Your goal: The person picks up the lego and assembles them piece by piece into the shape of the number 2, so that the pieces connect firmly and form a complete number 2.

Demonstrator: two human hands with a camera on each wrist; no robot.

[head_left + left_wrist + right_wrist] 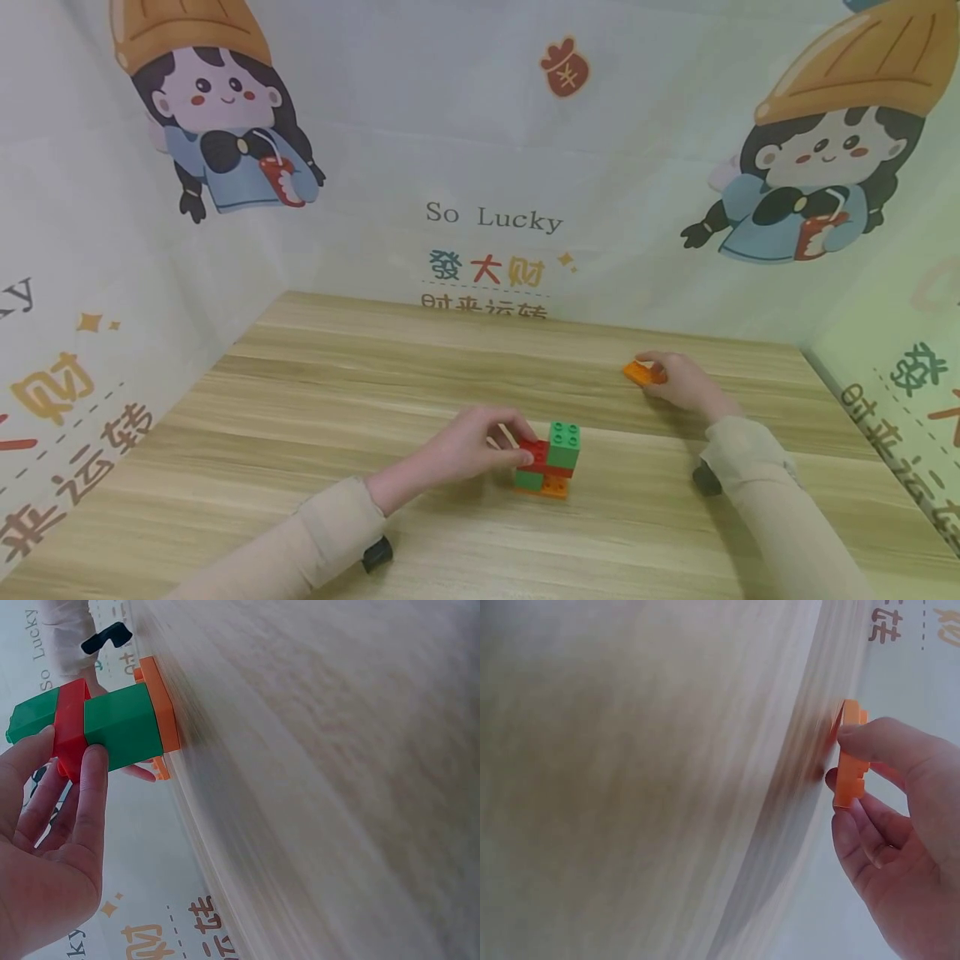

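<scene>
A small stack of toy building blocks stands upright on the table. Its orange base plate [556, 487] carries a green block [124, 724], then a red block [71, 720], and a second green block [564, 444] tops the right end. My left hand [468, 446] pinches the red block from the left, thumb and fingers on opposite sides. Farther back to the right, my right hand [686, 383] pinches a separate thin orange block [850, 765] with studs. That block is at or just over the table surface; I cannot tell which.
The wood-grain table [390, 358] reaches back to a printed cloth [360, 242] that hangs behind it and along both sides. Dark wrist-worn pieces [377, 553] sit below both cuffs.
</scene>
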